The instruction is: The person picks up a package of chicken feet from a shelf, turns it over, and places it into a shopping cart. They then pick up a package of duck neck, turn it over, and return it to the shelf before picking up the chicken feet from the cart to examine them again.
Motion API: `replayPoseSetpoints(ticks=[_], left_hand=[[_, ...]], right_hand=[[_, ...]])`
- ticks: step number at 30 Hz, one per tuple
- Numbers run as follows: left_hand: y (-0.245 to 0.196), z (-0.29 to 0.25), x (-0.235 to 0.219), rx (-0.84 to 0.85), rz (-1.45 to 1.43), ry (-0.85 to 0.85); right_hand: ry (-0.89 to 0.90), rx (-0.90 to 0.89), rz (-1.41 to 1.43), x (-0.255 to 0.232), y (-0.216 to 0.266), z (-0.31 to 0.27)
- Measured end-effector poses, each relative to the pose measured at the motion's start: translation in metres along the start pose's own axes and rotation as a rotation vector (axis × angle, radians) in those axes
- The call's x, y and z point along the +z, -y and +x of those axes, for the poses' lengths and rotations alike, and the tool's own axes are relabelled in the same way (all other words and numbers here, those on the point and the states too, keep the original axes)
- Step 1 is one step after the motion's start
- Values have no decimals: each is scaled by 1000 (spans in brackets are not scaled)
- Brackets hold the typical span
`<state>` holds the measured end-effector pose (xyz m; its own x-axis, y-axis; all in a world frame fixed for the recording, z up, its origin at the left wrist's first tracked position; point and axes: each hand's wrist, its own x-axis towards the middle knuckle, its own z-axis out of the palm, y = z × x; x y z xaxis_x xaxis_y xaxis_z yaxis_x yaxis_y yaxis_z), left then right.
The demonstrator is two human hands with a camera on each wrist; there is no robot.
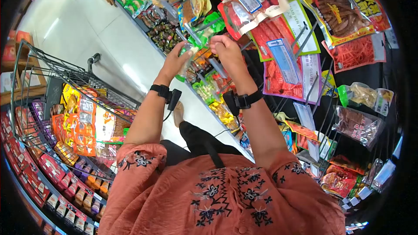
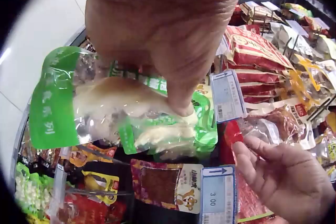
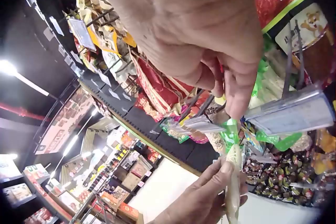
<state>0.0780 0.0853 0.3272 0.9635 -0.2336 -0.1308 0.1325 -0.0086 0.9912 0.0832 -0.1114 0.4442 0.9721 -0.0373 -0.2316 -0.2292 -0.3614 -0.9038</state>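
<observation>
My left hand pinches a green-and-clear snack packet, its thumb lying over the front. Pale, plump pieces show through the plastic, and green end panels carry white print. Beside it, my right hand is raised by the rack hooks with fingers curled in toward the thumb. In the left wrist view that right hand sits apart from the packet, in front of red packaging, and nothing shows in its grasp. From the right wrist, the held packet appears edge-on in the left hand, below the right fingertips.
Hanging snack bags and blue-white price tags on long metal hooks crowd the right side. A wire shopping cart with orange packets stands at left. Small dark wrapped snacks fill a lower bin beside the tiled floor.
</observation>
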Motion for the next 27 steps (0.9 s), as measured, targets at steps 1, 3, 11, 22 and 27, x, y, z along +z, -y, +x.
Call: replayPoseSetpoints(ticks=[1, 3, 11, 22, 27], left_hand=[[1, 2, 2, -8, -13, -6], [5, 5, 7, -14, -53, -24], [-1, 11, 11, -33, -178, -41], [3, 21, 13, -24, -112, -38], [9, 25, 12, -56, -115, -46]], right_hand=[[-8, -18, -50, -1, -1, 3], [-19, -59, -148, 1, -3, 11], [84, 35, -130, 7, -2, 31], [67, 59, -31, 11, -8, 34], [72, 22, -73, 12, -12, 38]])
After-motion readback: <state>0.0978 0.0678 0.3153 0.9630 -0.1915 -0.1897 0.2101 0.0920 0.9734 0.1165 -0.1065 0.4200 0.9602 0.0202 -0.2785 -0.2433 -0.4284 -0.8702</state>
